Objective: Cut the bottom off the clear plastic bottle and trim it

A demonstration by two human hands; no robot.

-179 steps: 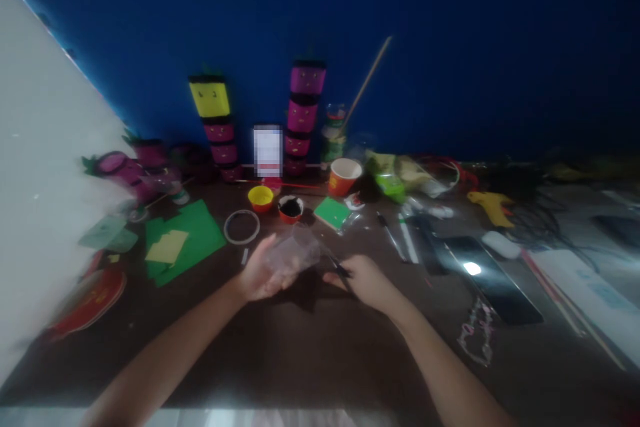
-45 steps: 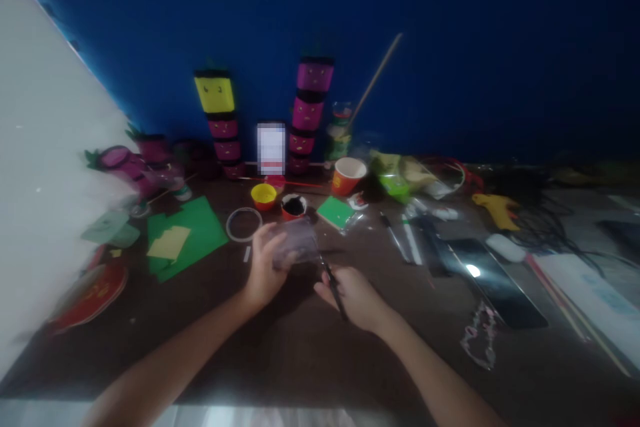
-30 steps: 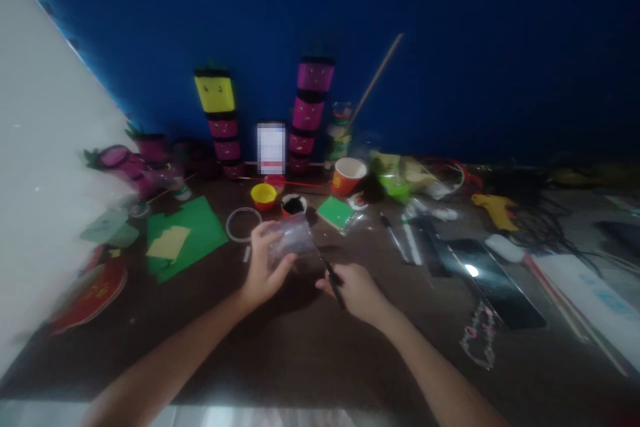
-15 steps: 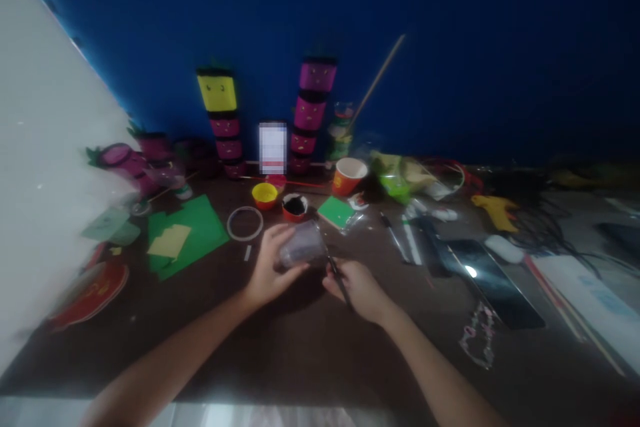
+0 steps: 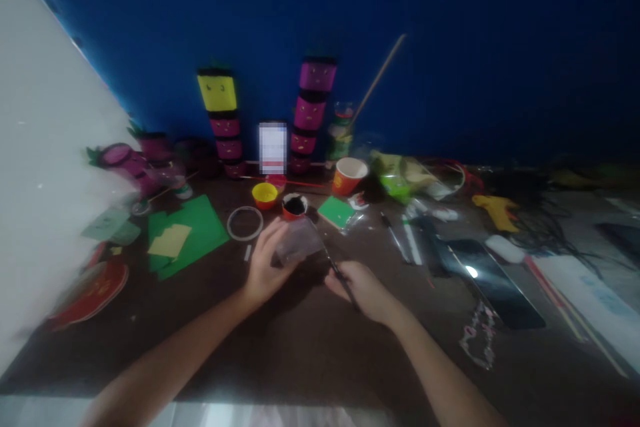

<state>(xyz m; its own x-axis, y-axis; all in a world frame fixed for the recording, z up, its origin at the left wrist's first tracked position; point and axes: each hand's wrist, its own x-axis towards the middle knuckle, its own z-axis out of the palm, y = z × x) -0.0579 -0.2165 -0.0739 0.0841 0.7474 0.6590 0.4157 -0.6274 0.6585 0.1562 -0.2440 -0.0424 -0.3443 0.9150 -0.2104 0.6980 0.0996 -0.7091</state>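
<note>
My left hand [image 5: 270,260] is wrapped round a clear plastic cup [image 5: 301,242], tilted with one end toward the right. In my right hand [image 5: 357,287] is a thin dark paintbrush [image 5: 334,265], pinched between the fingers. Its tip reaches the right edge of the cup; whether it touches is too blurred to tell. Just behind the cup stands a small cup of black paint [image 5: 295,206]. Beside that is a small cup of yellow paint [image 5: 265,195]. A clear ring-shaped lid [image 5: 245,223] lies to the left of my left hand.
Green sheets [image 5: 205,233] lie on the left, near a red fan-shaped piece [image 5: 95,290]. Purple and yellow decorated towers [image 5: 314,113] stand at the back, with a paper cup [image 5: 349,176] nearby. To the right are a phone [image 5: 500,283], a beaded bracelet [image 5: 479,337] and a yellow glue gun [image 5: 495,212].
The clear cup has turned and tilted slightly in my left hand. My right hand with the paintbrush has shifted a little to the right and down.
</note>
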